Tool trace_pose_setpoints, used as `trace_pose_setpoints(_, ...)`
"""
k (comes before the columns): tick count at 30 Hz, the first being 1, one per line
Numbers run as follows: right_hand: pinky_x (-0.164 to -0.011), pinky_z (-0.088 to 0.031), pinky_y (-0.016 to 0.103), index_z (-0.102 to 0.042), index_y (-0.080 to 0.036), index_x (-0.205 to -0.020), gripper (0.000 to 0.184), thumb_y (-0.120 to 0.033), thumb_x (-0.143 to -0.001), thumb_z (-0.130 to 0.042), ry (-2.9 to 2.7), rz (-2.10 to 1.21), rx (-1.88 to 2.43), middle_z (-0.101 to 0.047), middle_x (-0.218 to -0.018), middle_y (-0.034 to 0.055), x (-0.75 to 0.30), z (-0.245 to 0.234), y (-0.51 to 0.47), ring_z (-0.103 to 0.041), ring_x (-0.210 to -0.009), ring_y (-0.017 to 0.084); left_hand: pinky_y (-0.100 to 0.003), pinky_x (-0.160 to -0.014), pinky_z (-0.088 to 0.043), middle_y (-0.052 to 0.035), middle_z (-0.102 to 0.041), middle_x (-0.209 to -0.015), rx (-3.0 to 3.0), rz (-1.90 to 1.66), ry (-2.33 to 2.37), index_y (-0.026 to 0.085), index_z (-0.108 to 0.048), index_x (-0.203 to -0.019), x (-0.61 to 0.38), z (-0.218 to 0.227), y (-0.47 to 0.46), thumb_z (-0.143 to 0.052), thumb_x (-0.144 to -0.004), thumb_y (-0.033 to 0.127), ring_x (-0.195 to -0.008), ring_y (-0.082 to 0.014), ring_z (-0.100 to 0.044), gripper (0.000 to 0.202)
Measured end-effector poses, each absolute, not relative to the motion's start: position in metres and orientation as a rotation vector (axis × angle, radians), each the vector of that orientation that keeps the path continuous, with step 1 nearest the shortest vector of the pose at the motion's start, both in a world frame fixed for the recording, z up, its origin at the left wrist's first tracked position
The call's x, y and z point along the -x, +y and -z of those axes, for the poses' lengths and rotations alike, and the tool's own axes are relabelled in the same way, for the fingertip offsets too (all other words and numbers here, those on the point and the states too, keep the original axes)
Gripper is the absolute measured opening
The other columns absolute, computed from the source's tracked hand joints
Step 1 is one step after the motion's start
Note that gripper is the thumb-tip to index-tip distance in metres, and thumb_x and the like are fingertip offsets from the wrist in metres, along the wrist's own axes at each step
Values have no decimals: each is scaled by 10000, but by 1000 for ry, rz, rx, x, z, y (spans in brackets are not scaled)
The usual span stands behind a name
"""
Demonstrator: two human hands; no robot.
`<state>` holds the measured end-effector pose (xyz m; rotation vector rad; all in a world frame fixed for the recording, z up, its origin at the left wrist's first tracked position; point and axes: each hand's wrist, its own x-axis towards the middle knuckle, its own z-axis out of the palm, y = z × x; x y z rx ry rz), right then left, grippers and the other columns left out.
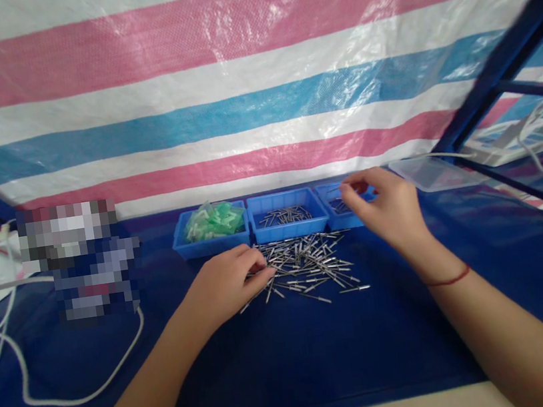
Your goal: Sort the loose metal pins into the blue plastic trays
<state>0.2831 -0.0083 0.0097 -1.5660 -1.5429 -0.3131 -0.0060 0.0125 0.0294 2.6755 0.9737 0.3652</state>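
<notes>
A loose pile of small metal pins (310, 265) lies on the blue table (293, 355). My left hand (225, 284) rests at the pile's left edge, fingers curled and pinching at pins there. My right hand (388, 210) hovers over the right blue tray (337, 218), thumb and forefinger pinched on a thin pin. The middle blue tray (288, 224) holds several pins. The left blue tray (210, 239) holds green and white plastic pieces (213, 220).
A striped pink, white and blue tarp (234, 81) hangs behind the table. A clear plastic lid (432, 174) lies at the right rear. White cables (27, 372) trail across the left side beside a blurred object (82, 257). A dark blue frame bar (494, 64) slants at right.
</notes>
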Motion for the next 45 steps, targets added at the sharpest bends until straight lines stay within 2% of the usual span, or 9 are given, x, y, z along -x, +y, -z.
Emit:
trace_pose_setpoints(3, -697, -428, 355, -658, -172, -859, 183, -312, -828, -546, -1578, 473, 1789, -670, -800, 88, -310, -2, -1, -607, -760, 244, -237, -572, -354, 17, -597, -745, -2723, -121, 951, 196, -588, -737, 11, -33, 10, -617, -820, 414, -651, -139, -562, 236)
trace_pose_setpoints(6, -698, -416, 357, -660, -172, -939, 213, -317, -822, -555, -1589, 479, 1862, -684, -847, 93, -314, 4, 2, -615, -811, 264, -236, -569, -355, 14, -612, -811, -2721, 3, 971, 205, -594, -801, 12, -31, 6, -672, -789, 352, -680, -150, -580, 166)
trace_pose_setpoints(12, -758, -398, 365, -655, -191, -955, 195, -307, -851, -537, -1740, 375, 1694, -692, -872, 68, -280, -2, -6, -612, -851, 246, -253, -656, -422, -20, -626, -919, -2733, 63, 1029, 200, -601, -885, 9, -24, 6, -581, -866, 214, -772, -175, -616, 31)
trace_pose_setpoints(19, -778, -379, 360, -657, -198, -875, 171, -289, -890, -513, -2070, 172, 1404, -698, -864, 44, -240, -5, -19, -603, -843, 212, -278, -642, -467, -59, -621, -920, -2917, 78, 964, 154, -607, -883, -1, -14, 7, -490, -924, 223, -780, -204, -628, 142)
trace_pose_setpoints(26, -738, -380, 334, -651, -192, -806, 151, -272, -876, -544, -2190, -17, 1204, -679, -800, 24, -221, -5, -26, -582, -774, 176, -268, -762, -474, -37, -615, -930, -2757, -106, 932, 166, -602, -911, -5, -14, 10, -475, -941, 229, -858, -179, -621, 144)
trace_pose_setpoints(35, -769, -417, 340, -655, -190, -867, 120, -296, -810, -647, -2215, -222, 1144, -664, -828, 40, -211, -1, -30, -582, -815, 189, -238, -732, -435, -7, -624, -858, -2459, -589, 893, 180, -610, -848, -10, -15, 9, -556, -891, 243, -808, -146, -586, 94)
trace_pose_setpoints(38, -770, -433, 314, -655, -194, -879, 89, -255, -862, -593, -2196, -377, 1025, -668, -848, 43, -205, 0, -31, -585, -830, 171, -233, -695, -437, -2, -629, -817, -2242, -734, 938, 176, -620, -836, -15, -13, 5, -563, -876, 254, -754, -136, -581, 105)
trace_pose_setpoints(41, -744, -439, 300, -659, -197, -824, 154, -234, -904, -533, -2132, -467, 981, -669, -806, 35, -200, 2, -31, -585, -792, 154, -236, -696, -448, -7, -636, -824, -2064, -810, 933, 173, -621, -867, -18, -8, 3, -538, -888, 289, -759, -138, -594, 144)
trace_pose_setpoints(45, -747, -440, 309, -665, -195, -824, 128, -214, -885, -555, -2048, -514, 991, -674, -806, 30, -200, 3, -31, -589, -781, 152, -234, -723, -458, -4, -652, -882, -1962, -845, 887, 198, -624, -968, -18, -2, 3, -554, -883, 324, -812, -142, -611, 167)
